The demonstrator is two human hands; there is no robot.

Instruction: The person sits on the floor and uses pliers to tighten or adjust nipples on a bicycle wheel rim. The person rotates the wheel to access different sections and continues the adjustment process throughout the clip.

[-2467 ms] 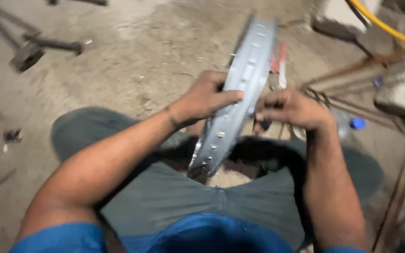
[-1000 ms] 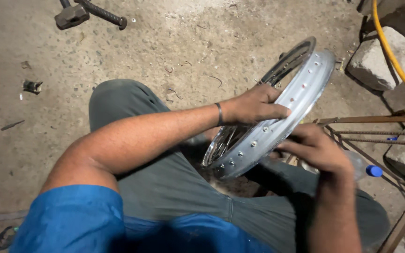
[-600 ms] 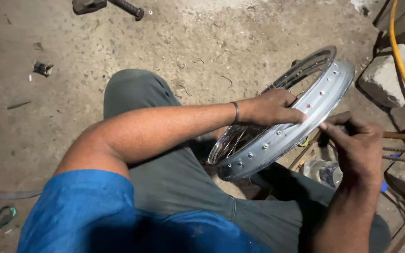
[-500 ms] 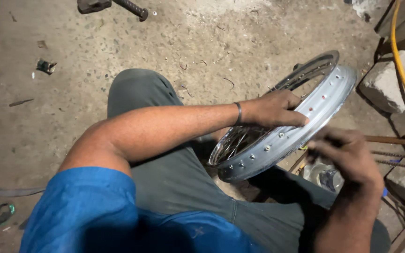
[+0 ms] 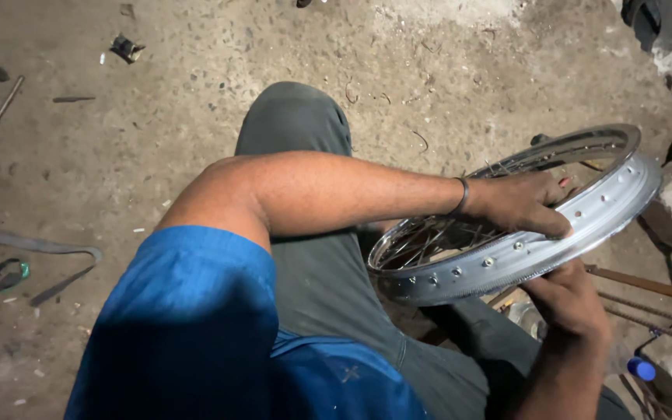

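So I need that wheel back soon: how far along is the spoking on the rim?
Partly done. Spokes already cross inside the silver wheel rim, with nipples seated in the nearer holes. The left hand grips its top edge, while the right hand supports it from beneath. Holes on the far right look empty, so lacing remains.

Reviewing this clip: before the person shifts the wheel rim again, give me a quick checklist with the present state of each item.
1. Left hand lies over the upper edge of the wheel rim: ok.
2. Right hand supports the rim from below: ok.
3. Rim off the floor, tilted over the lap: ok.
4. Spokes seated in the rim holes: cannot tell.
5. Metal rods close beside the right hand: not ok.
6. Grip firmness: cannot tell.
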